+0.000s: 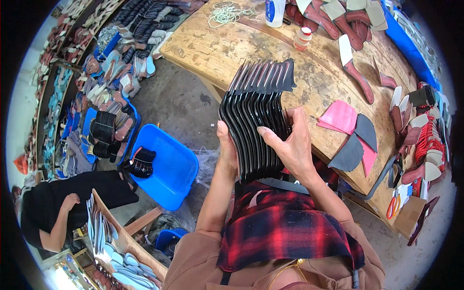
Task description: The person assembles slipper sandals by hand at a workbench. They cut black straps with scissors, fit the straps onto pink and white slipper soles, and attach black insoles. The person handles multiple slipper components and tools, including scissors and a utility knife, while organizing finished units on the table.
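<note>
I see a stained wooden table [203, 43] carrying a tangle of pale cord [223, 15], a bottle [276, 14] and, near it, a small jar [302, 39]. Toward its right I make out dark red pieces [360, 82] with pale ends, then pink pieces [338, 115] overlapping grey ones [347, 155]. Orange scissors [394, 207] sit by the table's near right corner. On my left, a blue tub [169, 169] on the concrete floor [181, 94] holds a black bundle [142, 163]. Below it I spot a wooden box [140, 251] of pale blue pieces [126, 278], beside a person in black [46, 208]. Loaded shelves [72, 66] curve behind.
</note>
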Demonstrator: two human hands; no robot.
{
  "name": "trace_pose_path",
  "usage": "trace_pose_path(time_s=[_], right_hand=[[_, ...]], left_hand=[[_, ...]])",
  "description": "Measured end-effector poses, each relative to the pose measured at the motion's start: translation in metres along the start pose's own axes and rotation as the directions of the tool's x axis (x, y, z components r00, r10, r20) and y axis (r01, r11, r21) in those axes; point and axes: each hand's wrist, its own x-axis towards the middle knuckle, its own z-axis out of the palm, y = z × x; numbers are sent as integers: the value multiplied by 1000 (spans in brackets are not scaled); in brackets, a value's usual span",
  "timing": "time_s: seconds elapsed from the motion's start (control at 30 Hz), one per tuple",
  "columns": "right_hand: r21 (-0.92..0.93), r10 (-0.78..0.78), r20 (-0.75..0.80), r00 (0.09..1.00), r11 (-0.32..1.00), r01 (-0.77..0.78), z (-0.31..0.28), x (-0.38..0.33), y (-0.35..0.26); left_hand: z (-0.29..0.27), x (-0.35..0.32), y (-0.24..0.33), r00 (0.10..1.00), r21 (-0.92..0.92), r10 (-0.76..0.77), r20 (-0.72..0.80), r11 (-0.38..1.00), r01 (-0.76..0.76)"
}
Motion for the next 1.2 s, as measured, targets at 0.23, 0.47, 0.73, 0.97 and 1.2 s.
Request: trace_pose_path(time_s=[0.23,0.47,0.73,0.97,1.2], right_hand=[[13,11,3,1000,1000,-11,4,-1,-3],[-56,4,-11,1000,998,-5,6,-2,-6],[125,-106,87,991,988,95,21,28,14],[167,-17,136,991,986,-6,-20,-4,55],[365,496,90,863,790,-492,-86,-71,91]], left_hand=[[-7,2,-2,1000,-23,-11,20,1000,11],[-12,4,-5,998,-49,7,59,999,-4],[-24,83,81,955,258,-162,250,961,96],[-29,227,162,924,755,-332,189,651,79],[-27,244,172,933,782,-339,117,611,124]])
